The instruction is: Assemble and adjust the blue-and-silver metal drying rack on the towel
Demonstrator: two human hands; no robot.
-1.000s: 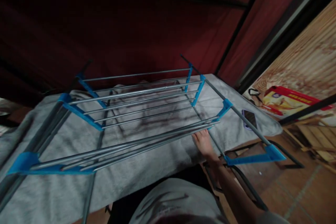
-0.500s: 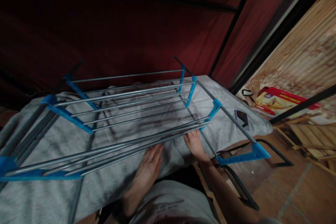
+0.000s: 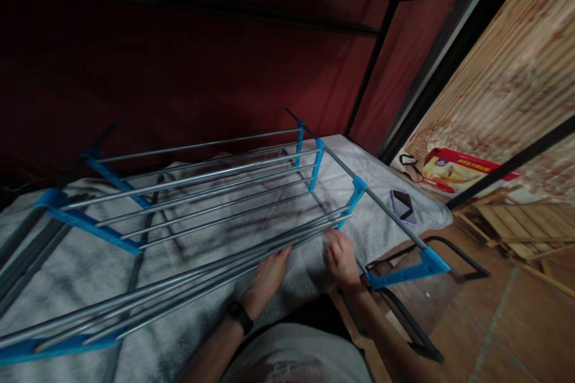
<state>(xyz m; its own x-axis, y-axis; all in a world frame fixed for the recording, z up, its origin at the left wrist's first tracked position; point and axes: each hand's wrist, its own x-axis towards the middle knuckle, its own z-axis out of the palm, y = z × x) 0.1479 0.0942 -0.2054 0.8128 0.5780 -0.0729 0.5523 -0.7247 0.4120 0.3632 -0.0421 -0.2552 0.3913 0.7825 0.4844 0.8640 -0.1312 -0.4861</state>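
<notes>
A drying rack of grey metal rods and blue plastic brackets lies spread out in front of me. Several front rods run in a bunch from the lower-left bracket toward a blue bracket on the right. My left hand, with a black watch on its wrist, is closed at the lowest of these rods, its fingertips partly hidden. Near the rods' right ends, my right hand has its fingers curled at the end of a rod. A blue end bracket sits to its right.
A grey cloth covers the surface under the rack. On it, right of the side tube, lies a phone. Beyond are a red and yellow box and a wooden slatted piece. Dark red fabric hangs behind.
My left hand has moved right and up, from lying flat to closing at the rods. My right hand's fingers have curled. The rods' right ends are bunched closer, and the view has shifted.
</notes>
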